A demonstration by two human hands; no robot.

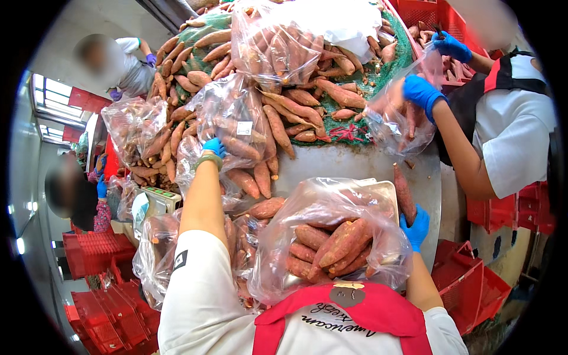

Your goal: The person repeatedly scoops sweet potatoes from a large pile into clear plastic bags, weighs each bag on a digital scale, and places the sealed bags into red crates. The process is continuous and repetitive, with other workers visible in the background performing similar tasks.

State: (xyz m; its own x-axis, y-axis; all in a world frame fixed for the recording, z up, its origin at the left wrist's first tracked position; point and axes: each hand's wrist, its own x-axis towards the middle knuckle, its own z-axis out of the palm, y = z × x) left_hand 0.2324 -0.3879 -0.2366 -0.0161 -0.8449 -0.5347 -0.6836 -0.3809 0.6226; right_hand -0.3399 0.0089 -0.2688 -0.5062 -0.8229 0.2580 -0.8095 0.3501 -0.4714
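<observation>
My right hand (416, 228), in a blue glove, grips the lower end of a long sweet potato (403, 188) at the right of the metal tray (392, 195). On that tray an open clear plastic bag (277, 248) holds several sweet potatoes (341, 244). My left hand (215, 147), gloved in blue, reaches forward to a clear bag of sweet potatoes (242, 144) with a white label (244, 128). Its fingers are partly hidden against the plastic, so whether it grips the bag is unclear. Loose sweet potatoes (244, 182) lie just beyond that hand.
Sweet potatoes (301, 106) are heaped on green netting (390, 75) over the metal table (328, 162). At right, a co-worker's gloved hands (421, 95) hold a bag (399, 120). More filled bags (155, 253) and a scale (160, 197) stand left. Red crates (466, 284) flank the table.
</observation>
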